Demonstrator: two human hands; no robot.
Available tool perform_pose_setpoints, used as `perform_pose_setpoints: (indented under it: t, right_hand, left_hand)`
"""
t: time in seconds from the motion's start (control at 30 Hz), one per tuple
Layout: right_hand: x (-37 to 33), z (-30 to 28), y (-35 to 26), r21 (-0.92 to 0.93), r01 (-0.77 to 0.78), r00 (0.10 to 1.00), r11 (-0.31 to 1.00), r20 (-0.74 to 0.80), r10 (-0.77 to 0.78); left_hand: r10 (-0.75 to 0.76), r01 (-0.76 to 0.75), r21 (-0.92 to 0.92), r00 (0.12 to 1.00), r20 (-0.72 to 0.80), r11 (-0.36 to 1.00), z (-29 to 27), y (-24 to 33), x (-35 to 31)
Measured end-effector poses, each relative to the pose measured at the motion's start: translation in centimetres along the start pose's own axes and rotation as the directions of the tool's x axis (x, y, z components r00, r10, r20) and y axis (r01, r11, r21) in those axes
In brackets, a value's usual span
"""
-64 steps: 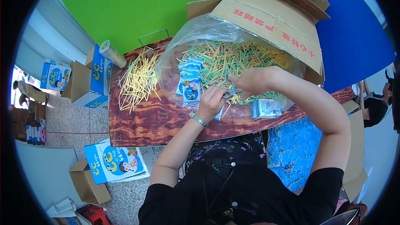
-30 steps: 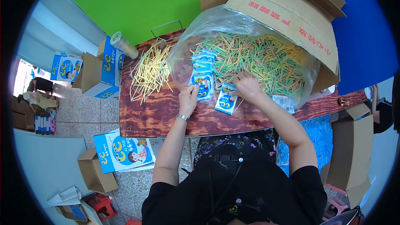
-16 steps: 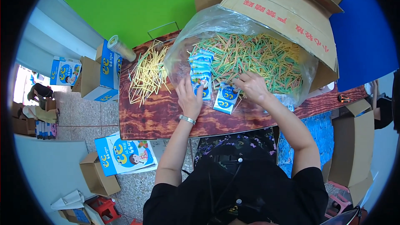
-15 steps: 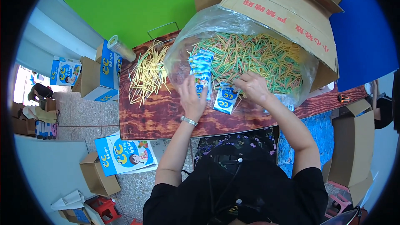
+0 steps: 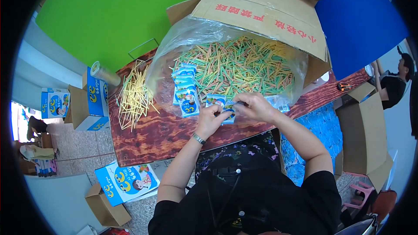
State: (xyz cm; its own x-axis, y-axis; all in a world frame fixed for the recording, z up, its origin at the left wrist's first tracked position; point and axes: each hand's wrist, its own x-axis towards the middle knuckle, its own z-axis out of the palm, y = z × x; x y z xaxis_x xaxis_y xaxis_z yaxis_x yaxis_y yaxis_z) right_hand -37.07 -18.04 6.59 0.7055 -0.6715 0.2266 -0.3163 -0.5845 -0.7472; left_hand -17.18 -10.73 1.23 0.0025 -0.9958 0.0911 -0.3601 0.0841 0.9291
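Note:
Near the table's front edge, my left hand (image 5: 211,121) pinches a small blue-and-white packet (image 5: 229,114) by its left side. My right hand (image 5: 254,106) is closed on the same packet from the right, its fingertips slightly blurred. Another such packet (image 5: 215,100) lies just behind my fingers. To the left, an overlapping row of blue-and-white packets (image 5: 188,102) rests on a clear plastic bag (image 5: 163,56). Thin green, pink and yellow sticks (image 5: 244,67) fill that bag, which spreads out of a tipped cardboard box (image 5: 261,6).
Pale yellow sticks (image 5: 136,98) lie loose on the left of the wooden table (image 5: 143,146). A clear cylindrical tub (image 5: 104,74) stands by the left edge. An orange-handled tool (image 5: 344,86) is at the right, near another person (image 5: 394,82). An open carton (image 5: 363,126) stands right.
My left hand has left the row of packets and moved right to the packet in my right hand. Both hands now meet on it. The whole view has shifted and tilted.

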Motion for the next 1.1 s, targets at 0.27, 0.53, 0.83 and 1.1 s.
perform_pose_setpoints:
  t: [0.27, 0.53, 0.83, 1.1]
  right_hand:
    - [0.2, -4.4, 0.8, 0.057, -0.176, 0.984, 0.983, -0.004, 0.177]
    - [4.0, -4.8, 7.1, -0.737, -0.377, 0.829, 0.56, 0.001, 0.56]
    - [3.9, -3.1, 8.4, -0.74, -0.437, 0.825, 0.512, -0.103, 0.555]
    - [3.4, -2.0, 10.1, -0.784, -0.433, 0.838, 0.445, -0.17, 0.518]
  left_hand:
    - [0.036, -0.036, -0.001, 0.999, -0.031, 0.999, 0.9, 0.1, 0.7]
    - [0.045, -0.044, 0.013, 0.998, -0.048, 0.999, 1.0, -0.8, 0.6]
    - [-0.01, 0.007, -0.047, 0.998, -0.069, 0.999, 1.2, -0.9, 0.4]
    - [-0.01, 0.002, -0.07, 0.994, -0.107, 0.998, 0.8, -0.6, 0.5]
